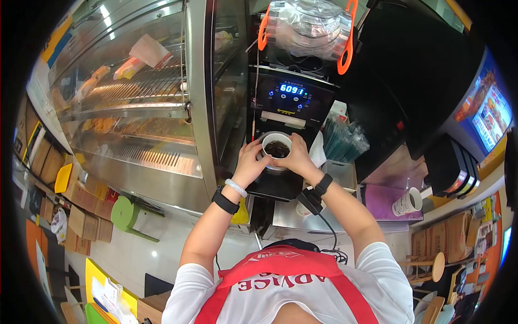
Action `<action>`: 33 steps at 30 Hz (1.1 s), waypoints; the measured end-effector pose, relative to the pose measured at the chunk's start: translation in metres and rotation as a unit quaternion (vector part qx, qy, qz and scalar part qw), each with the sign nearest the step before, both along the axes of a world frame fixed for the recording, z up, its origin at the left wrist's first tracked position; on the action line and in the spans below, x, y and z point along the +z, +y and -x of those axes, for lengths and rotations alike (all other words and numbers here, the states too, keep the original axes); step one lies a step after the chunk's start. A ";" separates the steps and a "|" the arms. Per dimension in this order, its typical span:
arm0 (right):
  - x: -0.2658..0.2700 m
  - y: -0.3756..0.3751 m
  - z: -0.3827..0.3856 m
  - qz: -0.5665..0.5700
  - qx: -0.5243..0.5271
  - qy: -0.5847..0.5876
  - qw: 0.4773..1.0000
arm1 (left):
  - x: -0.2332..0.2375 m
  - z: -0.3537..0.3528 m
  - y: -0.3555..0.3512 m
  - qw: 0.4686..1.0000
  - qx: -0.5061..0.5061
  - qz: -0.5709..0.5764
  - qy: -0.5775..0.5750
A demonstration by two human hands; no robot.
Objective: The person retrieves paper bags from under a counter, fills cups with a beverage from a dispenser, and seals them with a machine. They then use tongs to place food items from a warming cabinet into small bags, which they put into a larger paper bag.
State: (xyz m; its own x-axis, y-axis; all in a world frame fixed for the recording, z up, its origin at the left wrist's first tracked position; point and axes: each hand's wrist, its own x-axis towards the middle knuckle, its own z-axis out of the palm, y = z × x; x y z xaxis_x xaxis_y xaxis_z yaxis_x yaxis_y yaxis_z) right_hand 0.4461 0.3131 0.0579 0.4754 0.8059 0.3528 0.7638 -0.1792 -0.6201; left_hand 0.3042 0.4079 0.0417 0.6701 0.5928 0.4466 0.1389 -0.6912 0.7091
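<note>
A white paper cup (pixel 276 136) stands upright between my two hands, with a dark drink (pixel 277 149) and pieces of ice showing inside. My left hand (pixel 252 162) wraps its left side, while my right hand (pixel 295 157) curls around the right side. Both thumbs meet at the near side of the rim. The cup is at the front of a black cup sealing machine (pixel 275 108), below its lit display (pixel 292 89) reading 6091. A roll of clear film (pixel 308 29) with orange end pieces sits on top of the machine. My fingers partly cover the cup's wall.
A glass-fronted food warmer (pixel 199 108) stands close on the left. At the right are wrapped teal straws (pixel 345 141), a metal bin (pixel 341 174) and a printed cup (pixel 407 202) on a purple surface. A black device with a cable (pixel 310 200) lies near my right forearm.
</note>
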 end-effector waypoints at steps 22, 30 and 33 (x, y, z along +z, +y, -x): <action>0.303 0.000 -0.155 -0.567 -0.044 -0.011 0.822 | -0.038 0.026 -0.058 0.816 -0.079 0.569 -0.066; 0.360 0.029 -0.225 -0.335 0.104 0.153 0.924 | -0.038 -0.059 -0.002 0.810 -0.060 0.573 -0.112; 0.378 0.022 -0.209 -0.356 0.115 0.199 0.906 | -0.038 -0.079 0.007 0.812 -0.056 0.568 -0.121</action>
State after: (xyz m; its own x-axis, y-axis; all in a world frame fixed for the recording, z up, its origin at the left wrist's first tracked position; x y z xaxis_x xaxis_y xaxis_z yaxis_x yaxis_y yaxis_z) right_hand 0.6546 0.3352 0.4358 0.5273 0.5355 0.6597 0.4211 0.5097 -0.7503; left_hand 0.3830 0.4151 0.0032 0.7228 0.6555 -0.2187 -0.1190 0.4298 0.8950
